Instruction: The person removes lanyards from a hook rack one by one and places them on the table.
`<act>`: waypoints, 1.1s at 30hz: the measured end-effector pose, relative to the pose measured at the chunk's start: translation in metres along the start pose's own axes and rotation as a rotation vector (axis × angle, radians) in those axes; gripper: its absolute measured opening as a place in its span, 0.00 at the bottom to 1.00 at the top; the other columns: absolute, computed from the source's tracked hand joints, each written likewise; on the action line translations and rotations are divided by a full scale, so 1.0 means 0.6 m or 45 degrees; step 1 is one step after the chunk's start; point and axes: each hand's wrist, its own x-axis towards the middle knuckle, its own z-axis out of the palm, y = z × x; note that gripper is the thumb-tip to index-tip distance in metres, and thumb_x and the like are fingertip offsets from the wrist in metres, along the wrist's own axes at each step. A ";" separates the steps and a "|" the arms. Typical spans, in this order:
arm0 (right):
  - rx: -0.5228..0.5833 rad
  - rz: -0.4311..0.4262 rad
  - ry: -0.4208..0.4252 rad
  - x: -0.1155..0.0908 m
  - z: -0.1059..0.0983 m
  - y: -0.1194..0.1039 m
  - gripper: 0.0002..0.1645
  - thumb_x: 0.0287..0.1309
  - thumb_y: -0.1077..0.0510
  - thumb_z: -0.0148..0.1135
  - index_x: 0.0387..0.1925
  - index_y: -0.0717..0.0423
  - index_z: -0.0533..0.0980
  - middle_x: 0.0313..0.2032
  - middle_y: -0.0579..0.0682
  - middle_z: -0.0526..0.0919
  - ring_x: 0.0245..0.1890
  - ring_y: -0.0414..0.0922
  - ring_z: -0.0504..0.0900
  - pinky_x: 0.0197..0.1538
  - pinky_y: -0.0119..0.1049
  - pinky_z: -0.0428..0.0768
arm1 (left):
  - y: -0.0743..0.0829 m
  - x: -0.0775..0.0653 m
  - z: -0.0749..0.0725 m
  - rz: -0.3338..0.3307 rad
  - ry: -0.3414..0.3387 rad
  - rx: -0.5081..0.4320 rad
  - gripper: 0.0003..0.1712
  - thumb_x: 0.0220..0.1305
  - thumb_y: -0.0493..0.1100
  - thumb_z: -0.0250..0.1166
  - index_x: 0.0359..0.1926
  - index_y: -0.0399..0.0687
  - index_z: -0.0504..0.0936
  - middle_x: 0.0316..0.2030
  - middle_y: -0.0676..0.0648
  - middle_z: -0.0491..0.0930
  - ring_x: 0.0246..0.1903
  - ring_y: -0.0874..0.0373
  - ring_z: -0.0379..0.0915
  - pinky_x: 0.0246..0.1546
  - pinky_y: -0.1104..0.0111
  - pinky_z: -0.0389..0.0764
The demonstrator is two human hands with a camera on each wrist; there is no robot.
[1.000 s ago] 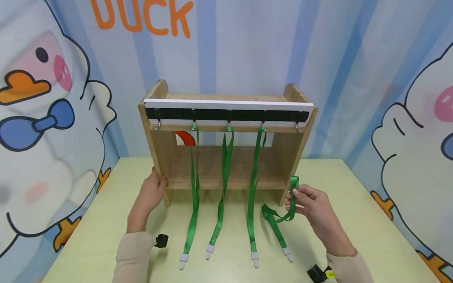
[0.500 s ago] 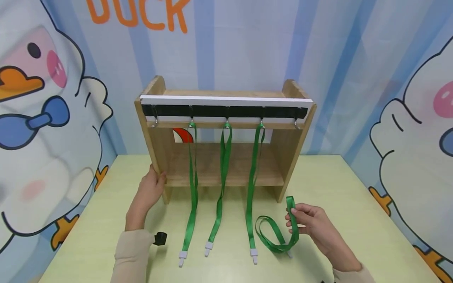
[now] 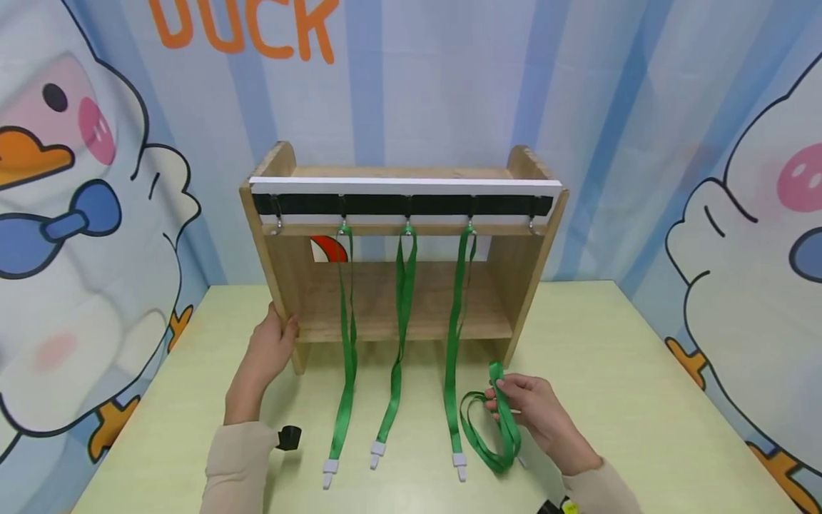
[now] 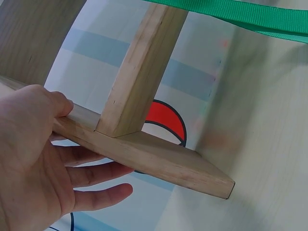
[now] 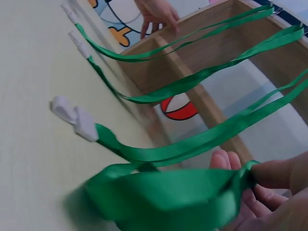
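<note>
In the head view my left hand [image 3: 268, 348] grips the left side panel of a wooden rack [image 3: 375, 307]; the left wrist view shows the thumb on one face, fingers behind. My right hand [image 3: 533, 410] pinches a green lanyard [image 3: 510, 437] between thumb and fingers, low in front of the rack's right leg. Its strap hangs in loose loops, and its pale clip is mostly hidden. Three more green lanyards, at left [image 3: 347, 357], middle [image 3: 403, 293] and right [image 3: 453, 335], hang from hooks on the rack, their white clips low in front.
A white bar with a black strip [image 3: 375, 205] crosses the rack's top front. Bare metal hooks sit at its left end [image 3: 277, 223] and right end [image 3: 532, 223]. The pale table [image 3: 616, 371] is backed by a duck-print curtain [image 3: 437, 86].
My right hand has moved down, then left, carrying the lanyard closer to the right hanging one. Its strap has gathered into rounder loops. My left hand keeps its grip on the rack.
</note>
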 end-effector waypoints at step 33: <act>-0.337 -0.026 0.244 -0.014 0.044 0.018 0.27 0.72 0.64 0.47 0.65 0.80 0.64 0.63 0.74 0.70 0.64 0.64 0.71 0.66 0.56 0.69 | 0.003 -0.001 0.001 -0.021 -0.004 -0.009 0.28 0.80 0.41 0.44 0.69 0.22 0.53 0.56 0.19 0.72 0.53 0.28 0.75 0.48 0.39 0.79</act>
